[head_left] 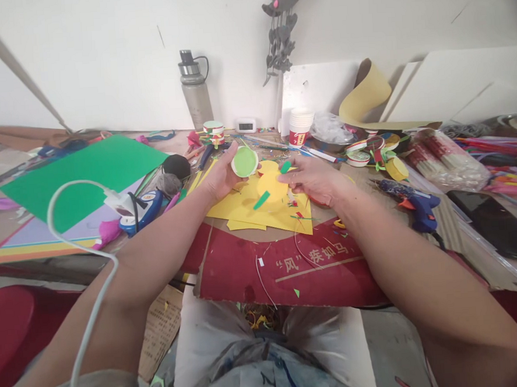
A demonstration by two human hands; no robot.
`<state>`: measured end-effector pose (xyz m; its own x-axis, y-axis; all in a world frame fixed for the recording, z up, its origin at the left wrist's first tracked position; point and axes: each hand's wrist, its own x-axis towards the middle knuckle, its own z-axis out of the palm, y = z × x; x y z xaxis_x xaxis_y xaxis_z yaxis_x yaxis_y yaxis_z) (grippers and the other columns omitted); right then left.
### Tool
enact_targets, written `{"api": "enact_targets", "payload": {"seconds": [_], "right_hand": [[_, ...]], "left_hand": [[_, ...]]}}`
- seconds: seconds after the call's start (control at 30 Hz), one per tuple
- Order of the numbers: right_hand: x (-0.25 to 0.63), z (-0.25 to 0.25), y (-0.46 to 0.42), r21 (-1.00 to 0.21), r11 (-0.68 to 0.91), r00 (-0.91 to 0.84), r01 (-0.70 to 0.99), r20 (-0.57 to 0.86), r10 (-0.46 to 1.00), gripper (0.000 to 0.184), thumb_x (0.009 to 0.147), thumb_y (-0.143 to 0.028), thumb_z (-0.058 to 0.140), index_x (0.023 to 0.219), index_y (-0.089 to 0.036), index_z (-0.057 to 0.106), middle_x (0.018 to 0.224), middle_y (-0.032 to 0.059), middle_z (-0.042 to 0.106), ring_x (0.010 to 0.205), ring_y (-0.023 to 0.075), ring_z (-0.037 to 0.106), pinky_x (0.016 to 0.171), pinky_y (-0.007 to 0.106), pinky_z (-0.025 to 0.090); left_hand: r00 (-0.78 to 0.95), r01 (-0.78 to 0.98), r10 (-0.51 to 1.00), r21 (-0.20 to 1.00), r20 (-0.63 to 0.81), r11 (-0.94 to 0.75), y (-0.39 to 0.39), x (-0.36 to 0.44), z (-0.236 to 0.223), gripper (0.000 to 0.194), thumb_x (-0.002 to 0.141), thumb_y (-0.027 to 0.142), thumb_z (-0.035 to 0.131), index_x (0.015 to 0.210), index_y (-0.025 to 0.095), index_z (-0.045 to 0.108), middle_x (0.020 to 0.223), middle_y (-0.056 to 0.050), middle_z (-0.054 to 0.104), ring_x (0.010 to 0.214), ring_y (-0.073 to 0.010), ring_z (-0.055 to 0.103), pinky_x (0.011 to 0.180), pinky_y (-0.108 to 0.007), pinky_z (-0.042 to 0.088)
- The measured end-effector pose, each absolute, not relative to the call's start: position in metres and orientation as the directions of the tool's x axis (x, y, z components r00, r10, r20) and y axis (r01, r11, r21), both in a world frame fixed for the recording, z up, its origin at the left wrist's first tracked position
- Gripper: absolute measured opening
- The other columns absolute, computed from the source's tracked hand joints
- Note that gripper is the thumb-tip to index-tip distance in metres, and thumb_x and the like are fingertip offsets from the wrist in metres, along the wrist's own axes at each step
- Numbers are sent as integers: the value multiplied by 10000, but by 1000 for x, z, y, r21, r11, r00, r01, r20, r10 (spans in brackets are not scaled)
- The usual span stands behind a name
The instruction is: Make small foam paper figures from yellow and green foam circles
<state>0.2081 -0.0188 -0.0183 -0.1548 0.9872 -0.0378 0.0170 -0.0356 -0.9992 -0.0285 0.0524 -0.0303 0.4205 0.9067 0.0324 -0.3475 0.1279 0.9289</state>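
My left hand (223, 177) is closed around a round cup piece with a light green face (245, 161), tilted toward me. Between the fingers of my right hand (312, 177) is a yellow paper cutout (272, 184) with rounded outlines. A dark green strip (261, 200) and a small green oval (285, 167) show against the cutout; whether they are glued on I cannot tell. Beneath both hands lie yellow paper sheets (246, 209), strewn with small red and green scraps.
Green paper (86, 175) and a blue-white device with a cable (142, 211) lie left. A grey bottle (196, 92) and stacked paper cups (300, 126) stand behind. To the right are a blue glue gun (421, 207) and a black phone (499, 225). Red cardboard (245, 270) covers the front edge.
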Motion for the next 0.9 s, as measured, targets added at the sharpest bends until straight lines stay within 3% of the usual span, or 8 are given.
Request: {"api": "enact_targets", "payload": {"seconds": [0.13, 0.33, 0.47, 0.57, 0.7, 0.9], "right_hand": [[197, -34, -21, -979, -61, -197, 193, -100, 975, 446, 627, -251, 1027, 912, -257, 684, 684, -21, 645, 546, 136, 523, 494, 300, 413], [187, -29, -29, -829, 250, 14, 501, 296, 955, 381, 748, -269, 929, 1034, -267, 677, 898, 37, 738, 833, 240, 674, 788, 421, 543], [203, -14, -35, -801, 294, 41, 521, 367, 929, 237, 850, -334, 828, 1032, -260, 695, 954, 39, 757, 840, 224, 677, 840, 423, 554], [231, -5, -44, -785, 277, 132, 554, 412, 902, 190, 868, -354, 805, 999, -246, 719, 950, 32, 760, 772, 197, 654, 798, 400, 540], [271, 4, -67, -715, 131, 263, 687, 413, 872, 127, 873, -287, 793, 969, -231, 731, 902, 47, 763, 731, 204, 651, 770, 390, 525], [309, 2, -109, -401, -111, 298, 909, 442, 846, 73, 922, -254, 719, 966, -202, 744, 910, 92, 792, 854, 262, 721, 817, 375, 523]], "left_hand": [[381, -358, 925, 923, 9, 139, 52, -25, -27, 662, 969, 789, 637, 1208, 178, 726, 951, -97, 836, 909, -243, 822, 645, -275, 573], [390, -400, 921, 901, 0, 169, 54, -24, -31, 636, 956, 792, 662, 1110, 180, 736, 901, -83, 830, 816, -213, 812, 555, -246, 533], [408, -439, 913, 878, 6, 190, 57, -25, -30, 610, 971, 778, 650, 1070, 183, 741, 879, -86, 828, 815, -218, 824, 512, -238, 517], [425, -464, 905, 858, -2, 220, 59, -27, -29, 598, 981, 772, 640, 1092, 193, 739, 852, -63, 821, 793, -208, 827, 505, -235, 522], [425, -483, 905, 849, 14, 214, 59, -26, -30, 593, 990, 757, 644, 1100, 179, 727, 886, -61, 827, 798, -200, 828, 500, -228, 520], [407, -482, 913, 854, 19, 196, 61, -26, -31, 649, 1005, 766, 613, 1241, 170, 717, 985, -97, 842, 887, -225, 832, 532, -238, 531]]}}
